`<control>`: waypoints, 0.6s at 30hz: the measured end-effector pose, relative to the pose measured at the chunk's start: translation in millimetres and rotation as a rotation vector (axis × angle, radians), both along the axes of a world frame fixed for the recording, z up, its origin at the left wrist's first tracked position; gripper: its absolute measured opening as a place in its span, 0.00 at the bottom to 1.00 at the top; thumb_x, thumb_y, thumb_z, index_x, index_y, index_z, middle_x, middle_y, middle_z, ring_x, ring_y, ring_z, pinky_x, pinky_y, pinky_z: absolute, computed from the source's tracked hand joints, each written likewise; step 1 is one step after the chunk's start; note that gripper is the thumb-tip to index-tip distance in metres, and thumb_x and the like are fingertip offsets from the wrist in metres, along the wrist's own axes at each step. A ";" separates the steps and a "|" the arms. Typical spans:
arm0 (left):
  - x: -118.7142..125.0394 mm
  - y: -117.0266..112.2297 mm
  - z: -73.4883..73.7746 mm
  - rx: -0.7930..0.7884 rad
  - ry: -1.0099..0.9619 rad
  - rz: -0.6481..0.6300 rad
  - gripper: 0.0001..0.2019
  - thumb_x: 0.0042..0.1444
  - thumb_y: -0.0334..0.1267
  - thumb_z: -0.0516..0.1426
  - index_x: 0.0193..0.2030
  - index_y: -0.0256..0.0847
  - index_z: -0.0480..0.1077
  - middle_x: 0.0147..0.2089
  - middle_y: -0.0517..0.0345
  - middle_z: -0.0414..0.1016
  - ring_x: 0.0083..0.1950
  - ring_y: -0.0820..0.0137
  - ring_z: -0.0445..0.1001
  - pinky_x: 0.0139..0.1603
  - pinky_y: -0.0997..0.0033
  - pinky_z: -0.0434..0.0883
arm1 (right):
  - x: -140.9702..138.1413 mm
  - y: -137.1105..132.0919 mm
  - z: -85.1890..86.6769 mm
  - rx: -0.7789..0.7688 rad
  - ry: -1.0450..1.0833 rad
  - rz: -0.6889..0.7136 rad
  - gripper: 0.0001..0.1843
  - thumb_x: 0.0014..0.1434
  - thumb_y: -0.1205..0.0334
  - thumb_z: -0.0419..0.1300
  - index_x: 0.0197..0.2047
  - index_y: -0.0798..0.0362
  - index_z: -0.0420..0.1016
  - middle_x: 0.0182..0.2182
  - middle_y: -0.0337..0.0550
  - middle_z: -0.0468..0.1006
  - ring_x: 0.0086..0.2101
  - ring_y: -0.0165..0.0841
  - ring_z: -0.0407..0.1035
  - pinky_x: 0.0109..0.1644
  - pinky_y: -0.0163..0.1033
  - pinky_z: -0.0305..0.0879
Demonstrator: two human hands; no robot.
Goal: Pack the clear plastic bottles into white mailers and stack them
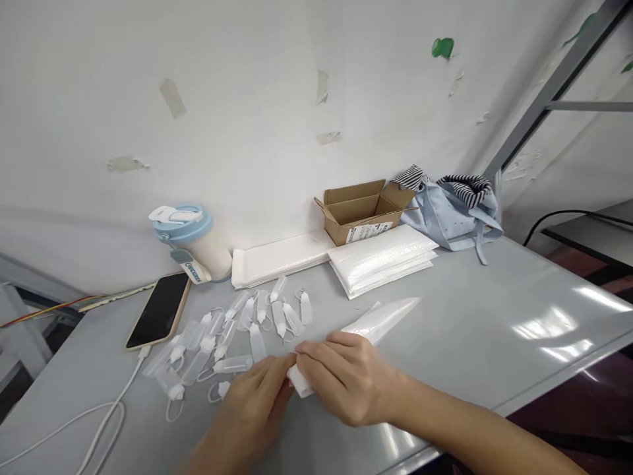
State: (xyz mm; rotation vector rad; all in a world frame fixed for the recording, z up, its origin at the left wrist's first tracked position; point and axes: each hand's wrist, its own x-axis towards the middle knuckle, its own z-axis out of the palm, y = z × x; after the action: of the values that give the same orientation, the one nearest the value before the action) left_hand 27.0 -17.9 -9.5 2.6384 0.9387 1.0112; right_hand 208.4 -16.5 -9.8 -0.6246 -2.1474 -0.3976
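Observation:
My left hand (252,406) and my right hand (341,376) meet near the table's front, both pinched on a small white folded piece (299,382). My right hand also lies on the near end of a clear plastic bag (383,316) that stretches away to the right. Just behind and left of my hands lie several small clear plastic bottles with white caps and loops (232,336), scattered on the grey table (469,343). My left hand is blurred by motion.
A phone (161,309) with a white cable lies at the left. Behind stand a blue-lidded cup (190,241), a flat white tray (277,258), a stack of white bags (383,258), an open cardboard box (361,211) and blue cloth (452,204).

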 end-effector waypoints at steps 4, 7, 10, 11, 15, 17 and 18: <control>2.6 11.1 11.3 -0.131 0.011 -0.057 0.13 0.61 0.28 0.46 0.38 0.42 0.70 0.27 0.60 0.75 0.26 0.72 0.74 0.26 0.78 0.70 | 4.6 1.4 4.4 0.063 0.023 -0.097 0.13 0.56 0.78 0.48 0.27 0.57 0.69 0.24 0.48 0.77 0.24 0.32 0.69 0.23 0.36 0.62; 14.3 26.5 25.4 -0.289 -0.052 -0.019 0.12 0.61 0.32 0.48 0.29 0.42 0.69 0.22 0.63 0.71 0.22 0.74 0.68 0.23 0.78 0.64 | 13.1 3.5 16.7 0.121 0.112 -0.252 0.04 0.58 0.72 0.55 0.37 0.60 0.70 0.36 0.57 0.79 0.39 0.40 0.74 0.36 0.41 0.70; 40.2 42.9 37.0 -0.589 -0.220 0.036 0.16 0.59 0.40 0.54 0.20 0.40 0.63 0.17 0.66 0.62 0.20 0.76 0.60 0.21 0.78 0.58 | 24.4 6.7 29.7 0.172 0.229 -0.411 0.15 0.56 0.68 0.61 0.47 0.58 0.66 0.48 0.61 0.75 0.52 0.49 0.67 0.48 0.51 0.68; 51.2 48.2 38.7 -0.730 -0.301 0.018 0.16 0.58 0.41 0.54 0.21 0.40 0.64 0.19 0.65 0.64 0.22 0.76 0.62 0.23 0.78 0.60 | 28.3 8.4 32.5 0.187 0.271 -0.451 0.16 0.56 0.68 0.61 0.48 0.56 0.66 0.49 0.60 0.74 0.54 0.50 0.65 0.49 0.53 0.67; 94.3 71.2 31.7 -1.262 -0.651 -0.117 0.11 0.55 0.44 0.59 0.31 0.38 0.72 0.29 0.59 0.73 0.30 0.73 0.70 0.34 0.74 0.68 | 42.1 20.5 33.5 0.218 0.360 -0.550 0.13 0.56 0.69 0.59 0.45 0.51 0.66 0.49 0.54 0.73 0.54 0.50 0.66 0.51 0.54 0.64; 109.0 85.1 24.3 -1.339 -0.675 -0.136 0.12 0.53 0.44 0.61 0.29 0.36 0.72 0.28 0.58 0.72 0.30 0.73 0.70 0.35 0.72 0.69 | 48.4 29.0 29.8 0.206 0.352 -0.573 0.11 0.57 0.69 0.58 0.43 0.51 0.66 0.48 0.54 0.73 0.52 0.49 0.67 0.50 0.53 0.64; 114.1 92.6 20.8 -1.356 -0.667 -0.141 0.13 0.52 0.45 0.61 0.28 0.36 0.71 0.26 0.58 0.71 0.28 0.73 0.69 0.34 0.71 0.70 | 51.8 33.5 27.3 0.197 0.344 -0.582 0.10 0.57 0.70 0.57 0.42 0.51 0.66 0.47 0.53 0.73 0.51 0.49 0.68 0.50 0.52 0.64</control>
State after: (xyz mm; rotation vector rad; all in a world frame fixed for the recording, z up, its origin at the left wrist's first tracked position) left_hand 141.1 74.7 11.3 1.1231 0.7846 0.6951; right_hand 260.2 17.0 17.5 -1.1145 -1.5522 -0.7433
